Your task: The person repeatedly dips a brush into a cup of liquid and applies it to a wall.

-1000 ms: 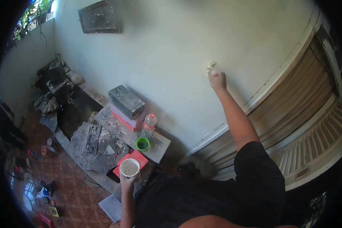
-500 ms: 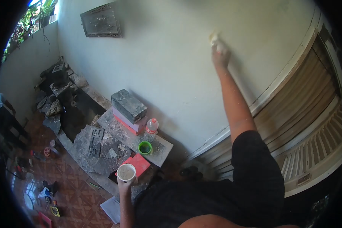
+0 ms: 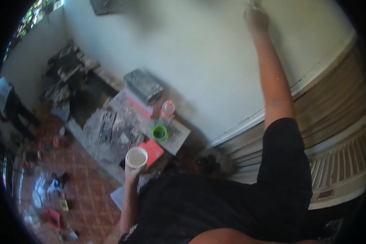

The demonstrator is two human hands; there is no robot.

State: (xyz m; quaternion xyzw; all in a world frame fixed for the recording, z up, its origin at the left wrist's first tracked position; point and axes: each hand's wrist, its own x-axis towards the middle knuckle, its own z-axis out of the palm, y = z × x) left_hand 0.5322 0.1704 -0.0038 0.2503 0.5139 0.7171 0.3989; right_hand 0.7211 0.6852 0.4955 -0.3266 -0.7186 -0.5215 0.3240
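My left hand [image 3: 132, 170] is closed round a white tub [image 3: 136, 157] with pale, creamy stuff inside, held low in front of my body. Stretched far up to the wall [image 3: 215, 61], my right hand [image 3: 258, 19] is closed on a small pale tool [image 3: 253, 4] at the top edge of the view. Blur and the frame's edge hide what kind of tool it is. Just beyond the tub lies a red flat-topped object [image 3: 152, 152]. A green cup [image 3: 159, 133] and a clear plastic bottle [image 3: 167, 110] stand on the ledge behind it.
Dusty grey blocks [image 3: 143, 86] are stacked against the wall. Broken slabs and rubble [image 3: 105, 130] cover the counter. Louvred woodwork [image 3: 337, 166] is at right. Another person [image 3: 13, 103] stands at far left, and several items lie on the tiled floor [image 3: 85, 179].
My right hand has moved up and slightly right along the wall, carrying the pale tool. The view has tilted downward. My left hand still holds the tub.
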